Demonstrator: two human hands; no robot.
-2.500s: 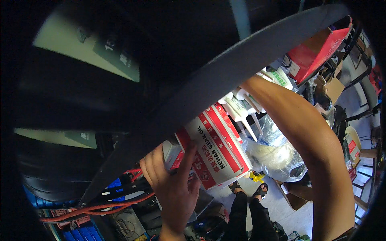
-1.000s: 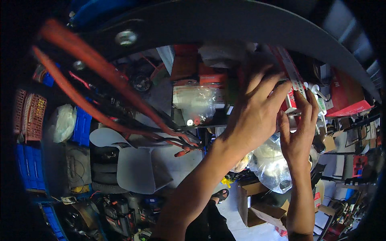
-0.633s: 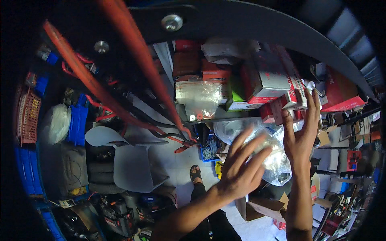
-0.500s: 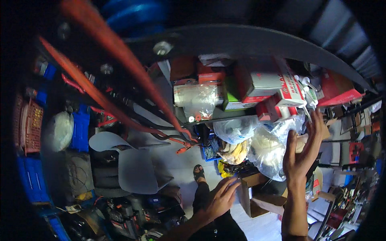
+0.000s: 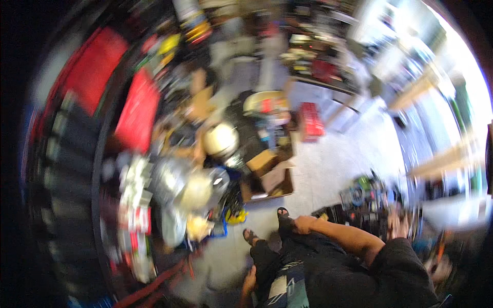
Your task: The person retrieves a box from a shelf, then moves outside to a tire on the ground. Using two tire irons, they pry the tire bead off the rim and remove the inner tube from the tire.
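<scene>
The whole view is smeared by motion. Down by my dark trousers hangs my left hand point(image 5: 249, 280), partly cut off by my leg. My right hand point(image 5: 305, 225) is low in front of my right thigh, its fingers curled or blurred together. In neither hand can I make out an object. Ahead of my feet stands an open cardboard box point(image 5: 281, 180). To its left are clear plastic bags point(image 5: 181, 186) with pale contents, beside a shelf that holds small white and red boxes point(image 5: 137, 218).
A red box point(image 5: 310, 122) lies on the pale floor point(image 5: 349, 149). Farther back stands a table point(image 5: 321, 81) loaded with blurred items. Mechanical parts point(image 5: 364, 197) are heaped at the right. Red panels point(image 5: 137, 113) line the shelving on the left.
The view has swung to the right, so the shelf now lies at the left. Both hands have dropped; the right one has come away from the shelf's boxes and bags.
</scene>
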